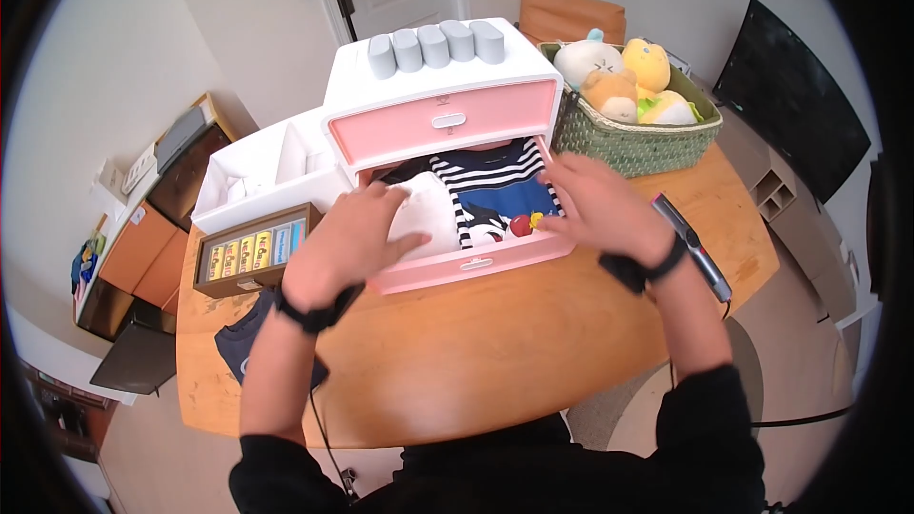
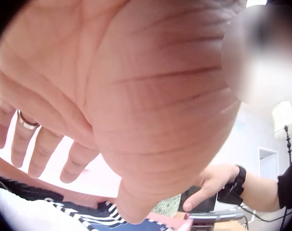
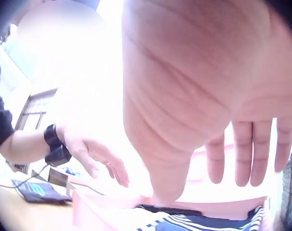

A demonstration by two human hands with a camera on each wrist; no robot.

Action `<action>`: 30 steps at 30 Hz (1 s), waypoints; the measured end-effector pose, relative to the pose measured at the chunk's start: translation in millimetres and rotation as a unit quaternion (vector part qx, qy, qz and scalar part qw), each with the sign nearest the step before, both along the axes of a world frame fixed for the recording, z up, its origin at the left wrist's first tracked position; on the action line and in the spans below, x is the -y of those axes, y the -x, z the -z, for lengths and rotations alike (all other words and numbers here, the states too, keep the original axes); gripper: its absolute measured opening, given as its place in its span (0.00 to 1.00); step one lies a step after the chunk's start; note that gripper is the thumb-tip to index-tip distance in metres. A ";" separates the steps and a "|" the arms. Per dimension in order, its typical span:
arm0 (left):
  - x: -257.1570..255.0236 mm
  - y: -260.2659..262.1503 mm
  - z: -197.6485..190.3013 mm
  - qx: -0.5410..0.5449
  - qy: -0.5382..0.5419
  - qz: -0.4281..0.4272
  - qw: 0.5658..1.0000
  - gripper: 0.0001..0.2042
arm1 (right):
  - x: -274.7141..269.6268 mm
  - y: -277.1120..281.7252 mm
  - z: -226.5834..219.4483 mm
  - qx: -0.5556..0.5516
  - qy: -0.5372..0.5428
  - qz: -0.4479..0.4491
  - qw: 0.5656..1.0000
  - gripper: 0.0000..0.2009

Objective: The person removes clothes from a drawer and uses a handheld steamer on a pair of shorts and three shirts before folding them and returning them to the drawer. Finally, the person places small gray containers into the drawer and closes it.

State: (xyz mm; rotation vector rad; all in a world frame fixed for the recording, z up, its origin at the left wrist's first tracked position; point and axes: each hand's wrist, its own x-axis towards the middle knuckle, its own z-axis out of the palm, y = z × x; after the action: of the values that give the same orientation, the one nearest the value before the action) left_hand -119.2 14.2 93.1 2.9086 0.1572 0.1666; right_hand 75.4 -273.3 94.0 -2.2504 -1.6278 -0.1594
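The lower pink drawer (image 1: 474, 265) of a white cabinet is pulled out, holding folded clothes. A white garment (image 1: 428, 214) lies on its left, and a striped navy and blue shirt (image 1: 509, 200) with a cartoon print on its right. Above the white garment and the drawer's left side is the left hand (image 1: 347, 233), fingers spread. The right hand (image 1: 609, 205), fingers extended, is over the drawer's right side. In the wrist views the left palm (image 2: 151, 86) and right palm (image 3: 189, 72) hang over the clothes, neither holding anything. Contact with the drawer's sides cannot be told.
Several grey containers (image 1: 434, 46) stand on the cabinet. Left are a white divided box (image 1: 276, 167), a brown box (image 1: 249, 257) of small packs and dark folded cloth (image 1: 249, 335). Right are a green basket (image 1: 628, 148) of plush toys and a corded grey device (image 1: 700, 252).
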 end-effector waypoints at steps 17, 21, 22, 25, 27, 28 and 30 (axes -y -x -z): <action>12.1 22.7 114.0 0.110 0.262 -0.064 0.957 0.29 | -64.6 30.5 158.7 -0.640 -0.145 0.028 0.754 0.25; -15.7 -13.9 134.9 0.122 0.266 -0.054 0.955 0.41 | -89.6 2.2 149.9 -0.599 -0.249 0.065 0.758 0.27; -27.9 -27.7 151.9 0.157 0.241 -0.053 0.956 0.42 | -96.2 -4.5 147.1 -0.601 -0.264 0.054 0.752 0.28; -32.6 -41.9 147.9 0.188 0.222 -0.081 0.953 0.47 | -110.6 -14.7 150.1 -0.605 -0.302 0.038 0.736 0.27; -34.3 -43.9 149.4 0.211 0.199 -0.100 0.952 0.43 | -119.9 -19.8 159.6 -0.602 -0.320 0.046 0.730 0.25; -31.6 -37.9 141.3 0.145 0.240 -0.105 0.954 0.40 | -122.2 -26.4 173.3 -0.626 -0.310 0.039 0.715 0.23; -12.8 -7.8 109.1 0.008 0.318 -0.114 0.941 0.34 | -113.0 -42.3 204.7 -0.674 -0.287 0.025 0.681 0.19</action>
State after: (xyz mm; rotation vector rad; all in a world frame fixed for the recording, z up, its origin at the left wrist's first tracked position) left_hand -111.5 27.0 -16.1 2.2382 0.4543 0.1428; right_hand 117.8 -160.4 -110.7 -1.1926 -0.5159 0.7201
